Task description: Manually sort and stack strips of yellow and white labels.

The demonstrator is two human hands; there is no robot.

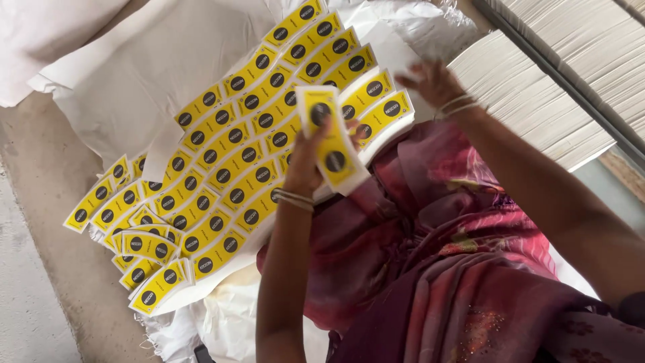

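My left hand is raised and grips a thick stack of yellow curved paper labels, each with black round marks. Below it, many like stacks of yellow labels lie in overlapping rows on a white sheet. My right hand is stretched out beyond the far end of the rows, fingers spread, holding nothing. It hovers just past the last yellow stack, and I cannot tell whether it touches it.
Tall piles of white paper sheets stand at the right behind my right hand. My pink and maroon patterned garment fills the lower right. Bare concrete floor runs along the left. Loose yellow labels lie fanned at the lower left.
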